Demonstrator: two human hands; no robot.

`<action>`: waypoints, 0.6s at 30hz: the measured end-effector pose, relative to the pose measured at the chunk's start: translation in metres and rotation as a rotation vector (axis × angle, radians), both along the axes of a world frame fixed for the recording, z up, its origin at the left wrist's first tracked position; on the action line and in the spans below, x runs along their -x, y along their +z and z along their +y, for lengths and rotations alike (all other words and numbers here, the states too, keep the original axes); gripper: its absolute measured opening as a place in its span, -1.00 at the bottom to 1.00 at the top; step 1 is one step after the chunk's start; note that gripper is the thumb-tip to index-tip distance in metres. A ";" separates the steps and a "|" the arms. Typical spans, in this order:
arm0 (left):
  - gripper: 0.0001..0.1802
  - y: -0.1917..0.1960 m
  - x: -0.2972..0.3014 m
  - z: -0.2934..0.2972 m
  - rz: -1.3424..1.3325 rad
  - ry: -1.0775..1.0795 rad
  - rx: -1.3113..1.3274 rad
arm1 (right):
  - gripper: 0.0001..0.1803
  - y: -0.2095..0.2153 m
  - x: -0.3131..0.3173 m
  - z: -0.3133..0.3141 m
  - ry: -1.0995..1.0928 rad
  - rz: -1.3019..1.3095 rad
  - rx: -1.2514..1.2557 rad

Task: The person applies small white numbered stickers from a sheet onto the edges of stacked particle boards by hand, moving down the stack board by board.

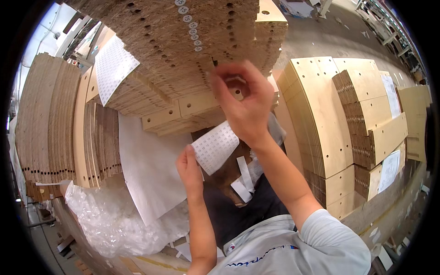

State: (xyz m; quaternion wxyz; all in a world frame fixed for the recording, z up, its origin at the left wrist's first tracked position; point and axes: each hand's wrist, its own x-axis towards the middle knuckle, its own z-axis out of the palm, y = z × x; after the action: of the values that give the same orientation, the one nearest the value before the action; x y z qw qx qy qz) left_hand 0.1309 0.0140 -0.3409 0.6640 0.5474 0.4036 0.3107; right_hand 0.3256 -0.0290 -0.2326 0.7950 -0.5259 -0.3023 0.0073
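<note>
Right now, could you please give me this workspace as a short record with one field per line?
Left hand: holds a white printed sheet by its edge
Right hand: blurred, in front of the stacked boards; grip unclear
On those boards: a column of round white stickers
Left side: crumpled clear plastic, standing brown boards
Right side: pale panels with drilled holes

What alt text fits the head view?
A person's left hand holds a white paper sheet printed with small marks, the blurred right hand near a drilled brown particleboard stack bearing round white stickers. Pale wooden boards are stacked at right; crumpled translucent plastic wrap lies lower left.
</note>
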 end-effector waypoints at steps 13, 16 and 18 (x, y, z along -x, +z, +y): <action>-0.55 -0.058 0.015 -0.056 0.341 -0.244 -0.034 | -0.84 -0.006 -0.009 0.041 -0.418 -0.255 -0.011; -0.56 -0.063 0.014 -0.058 0.348 -0.286 -0.087 | -0.81 -0.003 -0.012 0.038 -0.451 -0.252 -0.006; -0.56 -0.069 0.017 -0.056 0.401 -0.300 -0.110 | -0.77 0.000 -0.009 0.033 -0.432 -0.137 -0.009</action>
State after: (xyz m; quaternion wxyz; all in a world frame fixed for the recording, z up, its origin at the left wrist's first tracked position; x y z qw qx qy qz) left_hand 0.1138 -0.0420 -0.4100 0.5787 0.6871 0.4238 0.1154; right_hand 0.3347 0.0041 -0.2323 0.7580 -0.5741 -0.2361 -0.2003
